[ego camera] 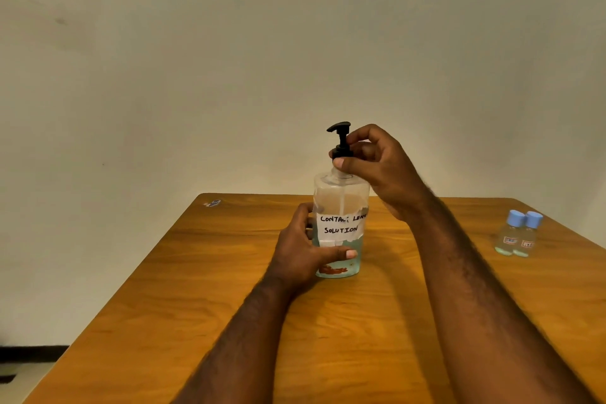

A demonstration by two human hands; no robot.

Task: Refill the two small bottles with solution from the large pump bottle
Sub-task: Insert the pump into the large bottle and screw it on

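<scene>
- Bare forearms (485,305) reach in from the bottom edge over a wooden table (347,344).
- Left hand (300,252) grips the lower body of the pump bottle (341,200) from its left side. The thumb lies across the front below the label and the fingers curl round the far side.
- Right hand (383,167) comes in from the right at the top of the bottle, its thumb and fingers pinching the black collar at the base of the pump (341,136).
- The pump bottle stands upright on the table between the two hands, near the middle. Its spout points left. A white label (341,225) reads "CONTACT LENS SOLUTION", and pale blue-green liquid fills the lower part.
- Two small bottles (510,238) with blue caps stand upright and touching each other near the table's right edge, well apart from both hands. Each shows a little liquid at the bottom.
- A plain pale wall (229,75) rises behind the table.
</scene>
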